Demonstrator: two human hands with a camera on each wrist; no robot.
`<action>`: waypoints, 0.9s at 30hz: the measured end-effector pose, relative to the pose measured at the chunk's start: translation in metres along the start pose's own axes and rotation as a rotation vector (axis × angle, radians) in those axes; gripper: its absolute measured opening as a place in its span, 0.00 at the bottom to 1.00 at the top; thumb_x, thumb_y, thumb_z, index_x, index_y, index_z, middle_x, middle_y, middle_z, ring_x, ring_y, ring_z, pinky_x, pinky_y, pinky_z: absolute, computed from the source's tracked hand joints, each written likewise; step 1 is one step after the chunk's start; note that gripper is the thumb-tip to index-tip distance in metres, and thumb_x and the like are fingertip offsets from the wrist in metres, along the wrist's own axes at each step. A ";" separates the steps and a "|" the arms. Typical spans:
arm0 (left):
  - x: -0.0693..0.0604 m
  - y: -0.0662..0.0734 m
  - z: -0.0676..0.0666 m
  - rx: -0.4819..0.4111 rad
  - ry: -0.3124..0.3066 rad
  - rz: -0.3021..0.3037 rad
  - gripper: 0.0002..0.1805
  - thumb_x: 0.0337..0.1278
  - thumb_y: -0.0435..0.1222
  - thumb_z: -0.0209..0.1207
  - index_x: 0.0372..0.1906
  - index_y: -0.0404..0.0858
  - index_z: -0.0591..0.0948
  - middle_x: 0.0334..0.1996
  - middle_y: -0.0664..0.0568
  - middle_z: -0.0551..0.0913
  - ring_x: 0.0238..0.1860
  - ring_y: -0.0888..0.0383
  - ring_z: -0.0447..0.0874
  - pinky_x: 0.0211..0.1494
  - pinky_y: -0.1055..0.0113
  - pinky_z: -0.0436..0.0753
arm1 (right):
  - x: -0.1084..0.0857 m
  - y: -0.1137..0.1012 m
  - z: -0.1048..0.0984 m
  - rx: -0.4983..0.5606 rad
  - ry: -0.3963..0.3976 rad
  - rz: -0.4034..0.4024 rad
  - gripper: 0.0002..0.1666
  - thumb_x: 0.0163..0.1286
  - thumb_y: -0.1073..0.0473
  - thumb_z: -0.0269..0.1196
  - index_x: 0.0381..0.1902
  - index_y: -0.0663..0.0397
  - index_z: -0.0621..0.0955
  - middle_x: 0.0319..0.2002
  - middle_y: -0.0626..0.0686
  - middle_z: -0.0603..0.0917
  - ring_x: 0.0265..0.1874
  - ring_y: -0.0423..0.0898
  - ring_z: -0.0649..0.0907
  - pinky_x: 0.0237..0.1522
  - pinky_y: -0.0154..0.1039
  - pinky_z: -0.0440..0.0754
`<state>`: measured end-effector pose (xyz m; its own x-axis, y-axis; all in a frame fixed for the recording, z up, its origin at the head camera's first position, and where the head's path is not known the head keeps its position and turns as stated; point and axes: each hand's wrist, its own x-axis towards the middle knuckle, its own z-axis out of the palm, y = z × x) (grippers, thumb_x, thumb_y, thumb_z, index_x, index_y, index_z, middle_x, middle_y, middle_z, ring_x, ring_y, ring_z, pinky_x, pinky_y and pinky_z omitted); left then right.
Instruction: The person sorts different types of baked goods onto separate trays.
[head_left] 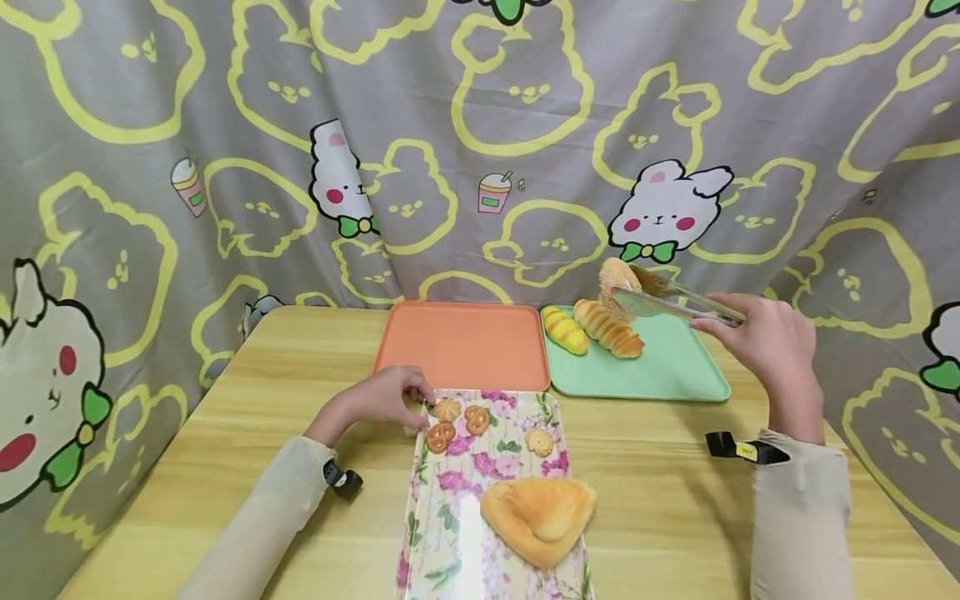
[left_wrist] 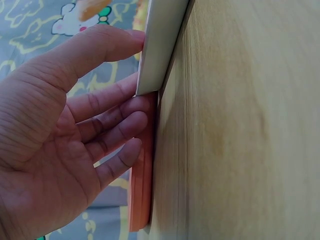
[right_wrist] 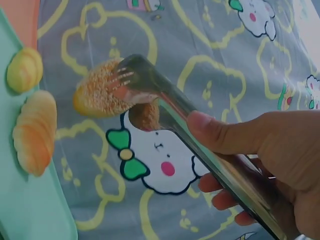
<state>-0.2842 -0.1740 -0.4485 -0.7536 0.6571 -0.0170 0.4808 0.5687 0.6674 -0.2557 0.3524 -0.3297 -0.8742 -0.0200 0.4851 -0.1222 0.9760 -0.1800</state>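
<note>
My right hand grips metal food tongs, seen in the head and right wrist views. Their tips hold a sesame-coated bread roll above the green tray. On that tray lie a ridged bread and a yellow bread. At the far left corner of the floral tray, my left hand touches the rim with thumb and forefinger, the other fingers loosely bent. Close to those fingertips lie two pretzel biscuits and a round fluted biscuit.
An orange tray stands behind the floral tray, left of the green one. The floral tray also bears a triangular bread and another biscuit. All trays lie on a wooden table; a patterned curtain hangs behind.
</note>
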 end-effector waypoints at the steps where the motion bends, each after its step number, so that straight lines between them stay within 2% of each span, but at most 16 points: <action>1: 0.000 0.000 0.000 0.001 0.000 0.001 0.13 0.48 0.38 0.75 0.41 0.41 0.88 0.37 0.49 0.81 0.38 0.55 0.75 0.43 0.69 0.77 | 0.000 0.002 0.001 -0.012 -0.002 0.009 0.32 0.64 0.41 0.71 0.60 0.54 0.84 0.09 0.49 0.69 0.13 0.49 0.67 0.16 0.43 0.56; 6: 0.000 0.002 -0.001 0.002 -0.003 -0.004 0.13 0.47 0.38 0.75 0.41 0.41 0.88 0.37 0.50 0.81 0.38 0.55 0.75 0.43 0.69 0.77 | 0.000 0.009 0.004 -0.068 0.027 0.039 0.31 0.62 0.45 0.74 0.59 0.56 0.84 0.10 0.52 0.71 0.12 0.50 0.67 0.16 0.45 0.56; 12: 0.001 0.004 -0.002 0.002 -0.002 -0.005 0.13 0.48 0.38 0.75 0.41 0.41 0.88 0.38 0.50 0.81 0.38 0.55 0.75 0.43 0.69 0.77 | 0.001 0.015 0.008 -0.139 0.029 0.051 0.25 0.61 0.49 0.75 0.54 0.52 0.84 0.16 0.57 0.75 0.13 0.53 0.68 0.16 0.50 0.60; 20: 0.002 0.005 -0.002 0.011 -0.001 0.004 0.13 0.48 0.38 0.74 0.41 0.41 0.88 0.38 0.50 0.81 0.39 0.55 0.76 0.44 0.69 0.77 | 0.004 0.029 0.020 -0.167 -0.076 0.079 0.25 0.61 0.48 0.74 0.53 0.53 0.84 0.25 0.64 0.83 0.17 0.56 0.75 0.17 0.54 0.65; 27: 0.001 0.005 -0.003 0.004 -0.003 0.009 0.13 0.48 0.38 0.75 0.41 0.41 0.88 0.38 0.51 0.81 0.38 0.55 0.76 0.43 0.69 0.77 | 0.005 0.034 0.028 -0.188 -0.169 0.090 0.29 0.62 0.47 0.73 0.56 0.56 0.83 0.33 0.68 0.84 0.19 0.56 0.75 0.18 0.53 0.66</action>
<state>-0.2837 -0.1717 -0.4430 -0.7480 0.6636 -0.0129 0.4895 0.5646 0.6645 -0.2775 0.3798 -0.3570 -0.9456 0.0484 0.3216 0.0353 0.9983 -0.0463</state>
